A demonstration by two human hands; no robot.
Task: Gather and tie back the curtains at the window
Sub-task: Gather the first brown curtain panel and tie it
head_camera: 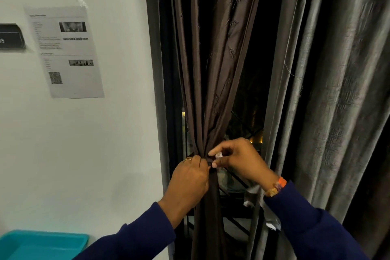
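Note:
A dark brown curtain (211, 59) hangs at the window, gathered into a tight bunch at its waist. My left hand (190, 177) wraps around the bunch from the left side, a ring on one finger. My right hand (236, 158) is at the same spot from the right, its thumb and fingers pinching a small pale piece (218, 155) against the gathered fabric. What that piece is I cannot tell. A grey curtain (329, 91) hangs loose to the right, ungathered.
A dark window (253, 95) with a metal grille shows between the curtains. A white wall at left carries a printed paper sheet (65, 50) and a black sign (10, 37). A teal bin (42, 245) sits at the bottom left.

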